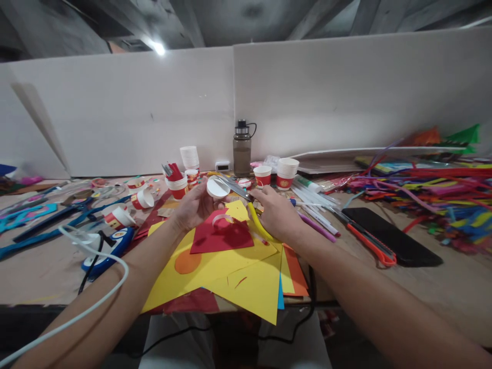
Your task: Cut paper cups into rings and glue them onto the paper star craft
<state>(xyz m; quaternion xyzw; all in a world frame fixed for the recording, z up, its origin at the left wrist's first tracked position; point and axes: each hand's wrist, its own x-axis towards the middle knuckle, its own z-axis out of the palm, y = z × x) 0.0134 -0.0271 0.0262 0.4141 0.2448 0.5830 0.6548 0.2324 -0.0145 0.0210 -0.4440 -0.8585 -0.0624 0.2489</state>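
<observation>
My left hand (197, 207) has its fingers closed around a small white paper cup piece (218, 188), its round white face turned toward me. In my right hand (275, 214) is a pair of scissors with yellow handles (255, 221). The metal blades (234, 186) point left and lie across the right edge of the white piece; whether they are cutting into it I cannot tell. Below both hands a sheet of red paper (221, 236) rests on yellow sheets (215, 269), with a curled white strip (223, 219) on top. An orange paper circle (188, 262) lies to the left.
Paper cups stand and lie around, including a stack (286, 174) at the right. Behind is a bottle (242, 151). A red cutter (371, 243) and black phone (392, 236) lie right, near colourful pipe cleaners (430, 195). A white cable (119, 279) crosses my left forearm.
</observation>
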